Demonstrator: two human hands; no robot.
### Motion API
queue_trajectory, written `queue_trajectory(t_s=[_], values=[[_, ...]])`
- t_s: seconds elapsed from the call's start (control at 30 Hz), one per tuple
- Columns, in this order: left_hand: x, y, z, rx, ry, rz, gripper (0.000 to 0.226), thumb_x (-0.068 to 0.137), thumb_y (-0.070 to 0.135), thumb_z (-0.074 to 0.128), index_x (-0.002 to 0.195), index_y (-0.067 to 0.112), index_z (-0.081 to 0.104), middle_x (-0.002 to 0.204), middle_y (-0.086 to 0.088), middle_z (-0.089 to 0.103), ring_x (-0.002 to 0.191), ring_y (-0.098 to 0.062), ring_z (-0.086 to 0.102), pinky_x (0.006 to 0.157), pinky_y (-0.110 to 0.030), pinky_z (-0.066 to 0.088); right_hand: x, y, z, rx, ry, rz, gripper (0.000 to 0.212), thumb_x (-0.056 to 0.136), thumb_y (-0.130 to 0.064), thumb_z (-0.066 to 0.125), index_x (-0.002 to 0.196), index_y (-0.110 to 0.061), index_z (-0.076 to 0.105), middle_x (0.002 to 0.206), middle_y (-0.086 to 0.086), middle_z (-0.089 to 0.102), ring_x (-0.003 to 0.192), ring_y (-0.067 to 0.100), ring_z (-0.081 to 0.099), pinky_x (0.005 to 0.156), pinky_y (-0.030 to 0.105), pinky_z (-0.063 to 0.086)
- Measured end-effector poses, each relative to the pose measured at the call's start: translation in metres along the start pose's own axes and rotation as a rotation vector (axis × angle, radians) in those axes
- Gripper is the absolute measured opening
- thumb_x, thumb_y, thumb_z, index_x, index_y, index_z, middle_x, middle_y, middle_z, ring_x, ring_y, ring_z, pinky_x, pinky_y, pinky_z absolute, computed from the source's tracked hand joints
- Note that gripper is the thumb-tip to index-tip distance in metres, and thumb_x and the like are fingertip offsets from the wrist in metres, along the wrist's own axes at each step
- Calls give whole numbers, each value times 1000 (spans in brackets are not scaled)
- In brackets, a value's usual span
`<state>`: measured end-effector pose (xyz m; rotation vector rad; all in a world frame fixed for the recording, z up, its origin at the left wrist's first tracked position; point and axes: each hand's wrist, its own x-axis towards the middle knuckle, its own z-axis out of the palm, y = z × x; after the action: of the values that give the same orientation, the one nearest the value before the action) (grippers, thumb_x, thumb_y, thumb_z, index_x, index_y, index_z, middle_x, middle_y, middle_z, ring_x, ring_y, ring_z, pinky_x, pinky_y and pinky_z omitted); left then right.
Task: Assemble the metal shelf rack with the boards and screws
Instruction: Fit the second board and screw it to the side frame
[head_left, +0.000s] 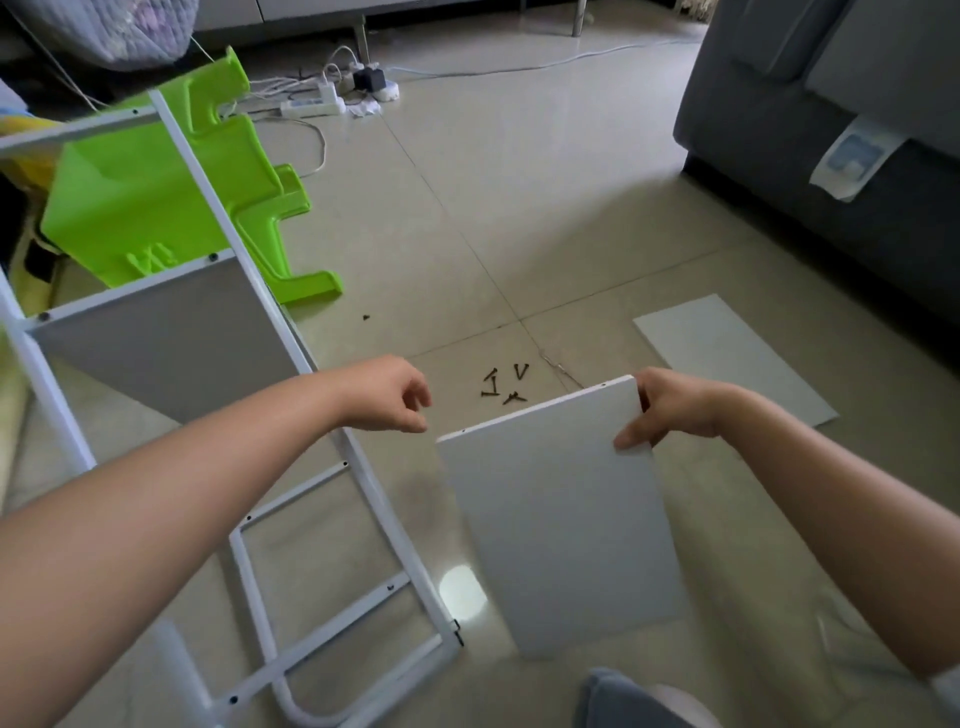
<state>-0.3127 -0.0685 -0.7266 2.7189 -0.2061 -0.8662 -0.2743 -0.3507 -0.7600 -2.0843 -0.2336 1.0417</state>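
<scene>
Hands are reaching out over a glossy beige tiled floor (571, 182). The right hand (670, 410) is gripping the far right corner of a flat white rectangular board (561, 519), thumb lying on its upper face and fingers curling behind the far edge; the board is tilting, its far edge raised. The left hand (387, 395) is hovering just beside the board's far left corner, fingers loosely curled and holding nothing, not touching the board.

A white metal tube shelf rack frame (358, 493) is lying on its side to the left, running from the near floor up toward the far left, with one grey-white shelf panel (171, 332) already sitting fixed between its rails. A small cluster of dark screws (504, 387) is lying on the floor just beyond the held board, and a single dark screw (366, 317) is lying apart, farther off. A second flat white board (727, 358) is lying on the floor to the right, near a dark grey sofa (831, 130). A bright green plastic stool (171, 182) is lying tipped behind the frame, and a white power strip with cables (317, 106) is sitting farther back.
</scene>
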Motion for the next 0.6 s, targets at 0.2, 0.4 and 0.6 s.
queue_trajectory(t_s=[0.2, 0.4, 0.6], values=[[-29, -21, 7, 448, 19, -211, 29, 88, 34, 52, 70, 11, 53, 68, -2, 46, 80, -24, 50, 64, -25, 36, -20, -32, -12, -108, -100, 5, 25, 64, 2, 68, 57, -8, 46, 48, -3, 50, 41, 3, 54, 43, 16, 46], [-41, -39, 8, 298, 108, -409, 50, 91, 49, 45, 92, 1, 61, 86, -11, 54, 83, -26, 48, 79, -32, 46, -28, -66, 8, -686, -321, 332, 28, 83, 6, 55, 103, -13, 57, 76, -2, 56, 62, 11, 56, 49, 22, 51], [-40, -32, 19, 177, 243, -470, 43, 94, 40, 45, 105, 1, 59, 116, -14, 58, 107, -29, 55, 80, -30, 44, -8, -76, 47, -919, -287, 385, 41, 80, -40, 66, 106, -8, 62, 97, 8, 62, 79, 30, 65, 54, 33, 58]])
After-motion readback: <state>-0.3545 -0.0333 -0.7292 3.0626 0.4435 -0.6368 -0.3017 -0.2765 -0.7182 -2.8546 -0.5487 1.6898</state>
